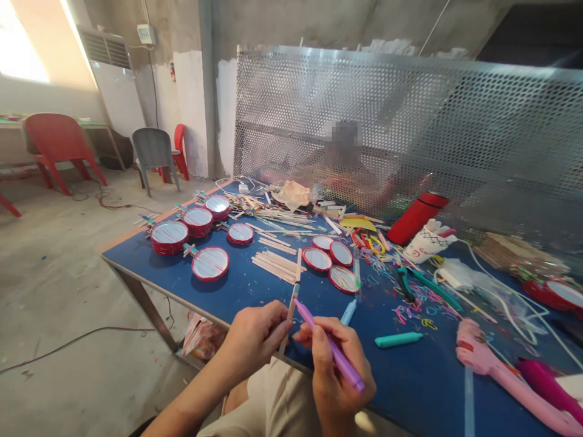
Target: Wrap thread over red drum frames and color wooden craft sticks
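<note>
My left hand [260,331] pinches a wooden craft stick [292,306] at the table's front edge. The stick points away from me, with a blue-green coloured patch near its far end. In my right hand [339,358] is a purple marker [332,346], its tip at or very near the coloured patch; I cannot tell whether they touch. A light-blue marker [348,312] lies just beyond my right hand, and a teal marker [399,340] lies to its right. Ahead of my hands, several plain craft sticks [277,266] lie side by side.
Red-rimmed round pieces [210,263] with stick handles stand at the left of the blue table [255,297]. At right are a pink glue gun [501,364], teal-handled pliers [432,288], scattered rubber bands, a white cup of markers [428,241] and a red bottle [416,217]. A perforated metal panel [282,103] stands behind.
</note>
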`<state>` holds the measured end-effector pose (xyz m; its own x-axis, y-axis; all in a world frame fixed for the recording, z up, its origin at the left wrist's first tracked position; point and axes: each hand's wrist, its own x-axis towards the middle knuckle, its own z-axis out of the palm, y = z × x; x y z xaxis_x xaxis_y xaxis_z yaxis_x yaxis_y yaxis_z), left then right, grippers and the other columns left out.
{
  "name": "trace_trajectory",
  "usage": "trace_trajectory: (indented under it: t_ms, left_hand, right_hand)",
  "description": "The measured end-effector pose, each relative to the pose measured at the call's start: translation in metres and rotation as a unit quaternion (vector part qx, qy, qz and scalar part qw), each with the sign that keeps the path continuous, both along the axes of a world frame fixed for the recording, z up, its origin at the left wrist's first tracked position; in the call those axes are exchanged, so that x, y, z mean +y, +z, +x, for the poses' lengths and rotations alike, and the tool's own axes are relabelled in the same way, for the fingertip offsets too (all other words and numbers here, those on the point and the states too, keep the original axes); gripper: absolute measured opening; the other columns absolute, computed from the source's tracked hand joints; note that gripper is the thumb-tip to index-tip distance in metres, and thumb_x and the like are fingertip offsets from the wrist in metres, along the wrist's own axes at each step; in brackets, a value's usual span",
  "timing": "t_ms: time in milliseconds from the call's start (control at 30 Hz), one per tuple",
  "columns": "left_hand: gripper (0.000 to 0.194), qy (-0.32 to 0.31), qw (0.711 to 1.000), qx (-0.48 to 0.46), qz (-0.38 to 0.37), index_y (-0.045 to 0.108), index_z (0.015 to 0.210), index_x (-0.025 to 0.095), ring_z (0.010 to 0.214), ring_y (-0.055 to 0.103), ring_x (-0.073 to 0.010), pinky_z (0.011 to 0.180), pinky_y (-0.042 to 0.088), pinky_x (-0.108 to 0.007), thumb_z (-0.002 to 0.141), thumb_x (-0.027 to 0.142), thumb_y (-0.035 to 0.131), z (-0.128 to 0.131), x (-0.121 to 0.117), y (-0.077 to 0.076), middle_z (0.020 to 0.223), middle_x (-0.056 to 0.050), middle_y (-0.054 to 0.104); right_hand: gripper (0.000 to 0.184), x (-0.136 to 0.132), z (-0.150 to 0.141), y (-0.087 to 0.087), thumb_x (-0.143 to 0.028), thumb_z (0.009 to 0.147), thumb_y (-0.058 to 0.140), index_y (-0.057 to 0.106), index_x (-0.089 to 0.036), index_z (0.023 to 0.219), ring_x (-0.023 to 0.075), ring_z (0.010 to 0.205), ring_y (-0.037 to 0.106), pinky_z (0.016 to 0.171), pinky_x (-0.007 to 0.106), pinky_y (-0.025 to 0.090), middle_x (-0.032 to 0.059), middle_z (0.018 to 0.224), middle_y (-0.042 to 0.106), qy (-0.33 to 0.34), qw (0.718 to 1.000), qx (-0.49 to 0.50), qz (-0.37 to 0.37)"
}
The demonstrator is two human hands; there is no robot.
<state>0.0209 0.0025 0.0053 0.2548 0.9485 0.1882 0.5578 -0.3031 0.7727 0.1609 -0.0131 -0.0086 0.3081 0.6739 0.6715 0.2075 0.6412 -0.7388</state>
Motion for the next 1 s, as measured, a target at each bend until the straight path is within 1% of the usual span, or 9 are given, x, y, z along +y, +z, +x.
trace_trajectory:
  t_ms: [133, 233, 333, 500, 767, 933, 1000]
  left_hand:
    - [0.020, -0.003, 1.000, 0.001, -0.011, 0.051, 0.075, 0.021, 0.058, 0.050, -0.0131, 0.056, 0.031, -0.022, 0.092, 0.030, 0.045, 0.0002, -0.0003, 0.0028, 0.064, 0.003, 0.055]
    - [0.022, 0.001, 1.000, 0.009, -0.004, 0.049, 0.073, 0.021, 0.057, 0.049, -0.0130, 0.056, 0.031, -0.022, 0.092, 0.031, 0.045, 0.0000, -0.0006, 0.0032, 0.063, 0.003, 0.054]
    - [0.023, 0.006, 1.000, 0.011, 0.006, 0.048, 0.071, 0.021, 0.056, 0.047, -0.0125, 0.054, 0.030, -0.022, 0.093, 0.030, 0.046, -0.0002, -0.0006, 0.0027, 0.061, 0.004, 0.052]
    - [0.023, 0.009, 1.000, 0.014, 0.007, 0.049, 0.071, 0.021, 0.055, 0.046, -0.0118, 0.054, 0.031, -0.021, 0.093, 0.029, 0.046, 0.0001, -0.0010, 0.0037, 0.060, 0.005, 0.052]
    - [0.022, 0.009, 1.000, 0.013, 0.002, 0.048, 0.073, 0.021, 0.054, 0.049, -0.0112, 0.053, 0.031, -0.021, 0.094, 0.029, 0.045, 0.0009, -0.0017, 0.0052, 0.060, 0.006, 0.050]
    - [0.020, 0.003, 0.999, 0.005, -0.045, 0.046, 0.075, 0.022, 0.048, 0.052, -0.0104, 0.047, 0.032, -0.019, 0.093, 0.029, 0.044, 0.0016, -0.0029, 0.0087, 0.060, 0.006, 0.050]
    - [0.019, 0.004, 0.999, 0.000, -0.052, 0.046, 0.075, 0.022, 0.047, 0.053, -0.0103, 0.045, 0.032, -0.018, 0.093, 0.029, 0.044, 0.0021, -0.0034, 0.0092, 0.060, 0.006, 0.050]
  right_hand:
    - [0.008, 0.0009, 0.0011, -0.0019, -0.019, 0.094, 0.061, 0.068, -0.021, 0.097, 0.0129, 0.059, 0.069, 0.053, 0.022, 0.056, -0.0023, 0.073, 0.070, 0.001, 1.000, 0.022, 0.009]
    - [0.009, 0.0025, 0.0033, -0.0052, -0.017, 0.094, 0.061, 0.068, -0.021, 0.098, 0.0130, 0.062, 0.070, 0.053, 0.022, 0.056, -0.0015, 0.075, 0.070, 0.011, 1.000, -0.006, 0.008]
    - [0.010, 0.0029, 0.0042, -0.0068, -0.016, 0.093, 0.062, 0.068, -0.022, 0.098, 0.0124, 0.060, 0.069, 0.052, 0.022, 0.056, -0.0013, 0.077, 0.070, 0.013, 0.999, -0.031, 0.018]
    - [0.007, 0.0012, 0.0019, -0.0029, -0.018, 0.093, 0.062, 0.067, -0.021, 0.096, 0.0126, 0.056, 0.068, 0.051, 0.022, 0.057, -0.0015, 0.074, 0.069, -0.004, 1.000, -0.024, 0.012]
    - [0.007, 0.0005, 0.0015, -0.0006, -0.019, 0.093, 0.062, 0.068, -0.022, 0.096, 0.0113, 0.054, 0.067, 0.050, 0.021, 0.056, -0.0029, 0.073, 0.069, -0.001, 1.000, -0.025, 0.013]
    - [0.005, -0.0005, 0.0006, -0.0008, -0.021, 0.093, 0.062, 0.068, -0.021, 0.093, 0.0119, 0.053, 0.067, 0.050, 0.022, 0.056, -0.0022, 0.072, 0.070, -0.012, 1.000, -0.025, -0.002]
    - [0.005, -0.0005, -0.0002, -0.0003, -0.022, 0.093, 0.063, 0.067, -0.020, 0.092, 0.0121, 0.053, 0.067, 0.049, 0.022, 0.056, -0.0019, 0.071, 0.070, -0.014, 1.000, -0.017, -0.008]
